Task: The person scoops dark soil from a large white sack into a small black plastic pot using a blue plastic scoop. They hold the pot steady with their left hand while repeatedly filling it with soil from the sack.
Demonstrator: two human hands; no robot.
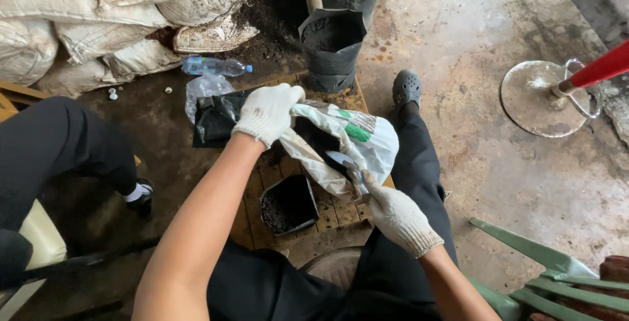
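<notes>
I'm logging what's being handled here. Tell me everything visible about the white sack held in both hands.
The white sack looks like woven plastic, with green printed patches and a dirty, crumpled surface. It is held up over a wooden pallet, its mouth pulled open. The gloved left hand grips its upper edge; the gloved right hand is at its lower edge, where a small scoop-like tool reaches into the dark opening. Its contents are hidden.

Gloved hands on an open white sack, above a soil-filled black bag
</notes>
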